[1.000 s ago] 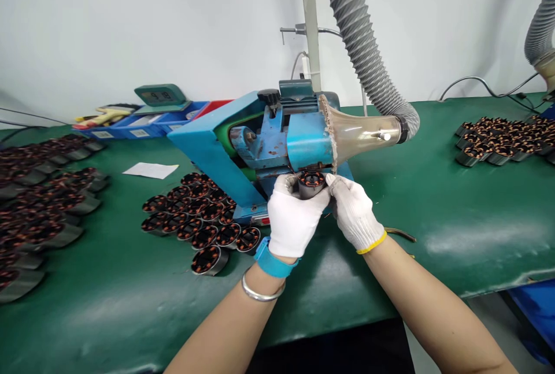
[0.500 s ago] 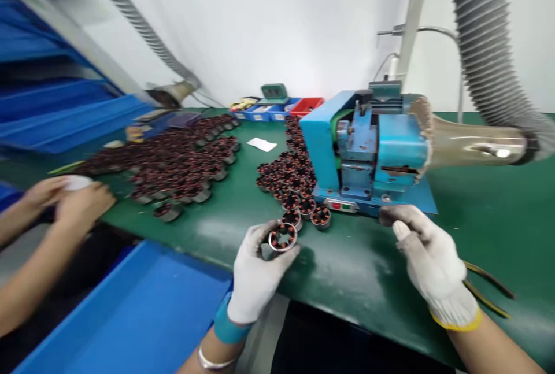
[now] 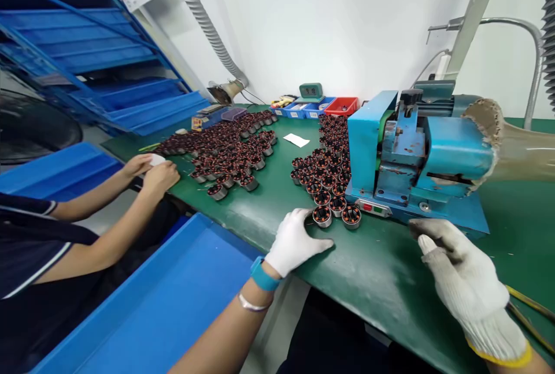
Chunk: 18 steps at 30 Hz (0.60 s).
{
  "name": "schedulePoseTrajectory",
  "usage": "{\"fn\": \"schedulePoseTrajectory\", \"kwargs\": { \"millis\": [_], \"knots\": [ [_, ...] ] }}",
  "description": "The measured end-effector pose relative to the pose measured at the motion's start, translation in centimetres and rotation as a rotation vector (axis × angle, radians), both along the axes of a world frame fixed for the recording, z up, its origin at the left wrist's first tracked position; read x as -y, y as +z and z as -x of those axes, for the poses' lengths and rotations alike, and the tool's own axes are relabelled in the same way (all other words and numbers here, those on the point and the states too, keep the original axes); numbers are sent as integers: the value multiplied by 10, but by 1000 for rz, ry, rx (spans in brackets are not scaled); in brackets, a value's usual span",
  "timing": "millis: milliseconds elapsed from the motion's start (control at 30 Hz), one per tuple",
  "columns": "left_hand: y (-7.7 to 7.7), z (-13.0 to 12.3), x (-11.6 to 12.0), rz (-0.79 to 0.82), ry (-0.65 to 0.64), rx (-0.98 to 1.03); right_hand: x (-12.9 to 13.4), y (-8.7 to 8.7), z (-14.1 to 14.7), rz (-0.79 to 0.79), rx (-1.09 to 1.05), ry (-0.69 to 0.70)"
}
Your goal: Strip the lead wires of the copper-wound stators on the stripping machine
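Standing near the front edge of the counter [image 3: 359,270], a round metal-cased part with copper windings [image 3: 322,218] sits just beside the fingertips of the gloved left hand [image 3: 297,242]; whether they touch it cannot be told. That hand is open, thumb and fingers spread in a wide curve with nothing between them. Two like parts [image 3: 344,212] stand to the right of the first, and a dense cluster of the same kind [image 3: 327,171] runs back from them along the left side of a blue machine [image 3: 455,148]. The gloved right hand [image 3: 470,281] hovers by the front of the machine's base, fingers loosely bent over the thumb; whether they pinch anything cannot be told. A yellow-handled tool [image 3: 531,304] lies beside its wrist, toward the counter's right. A white paper [image 3: 296,140] lies left of the cluster, and a larger spread of parts [image 3: 234,154] fills the counter's left side. Small blue bins [image 3: 299,111], a red bin [image 3: 341,107] and a green clock [image 3: 311,91] are along the back edge. At the left, another person's hands [image 3: 155,174] hold something white over the counter's edge. A long blue tray [image 3: 160,299] sits below the front edge.
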<state>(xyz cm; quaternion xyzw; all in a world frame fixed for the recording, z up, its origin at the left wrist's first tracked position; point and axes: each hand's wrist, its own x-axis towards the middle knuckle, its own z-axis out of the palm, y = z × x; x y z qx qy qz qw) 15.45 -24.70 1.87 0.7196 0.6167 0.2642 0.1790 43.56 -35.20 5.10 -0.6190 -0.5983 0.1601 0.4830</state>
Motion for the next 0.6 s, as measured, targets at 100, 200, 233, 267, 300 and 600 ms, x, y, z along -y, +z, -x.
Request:
{"fn": "schedulePoseTrajectory", "kwargs": {
  "millis": [100,200,233,267,300,600],
  "knots": [
    [-1,-19,-2,-63,54,40,-2,-6,6,34,5,63],
    [4,-26,11,-24,29,208,0,-5,14,134,16,133],
    [7,-31,19,1,10,294,2,-3,18,178,13,168],
    [10,-37,28,30,-20,379,4,0,21,220,-3,204],
    [14,-45,36,60,-65,446,6,2,26,251,-33,232],
    [43,-161,17,-88,-423,527,-14,4,21,39,-605,-92]
  ]
}}
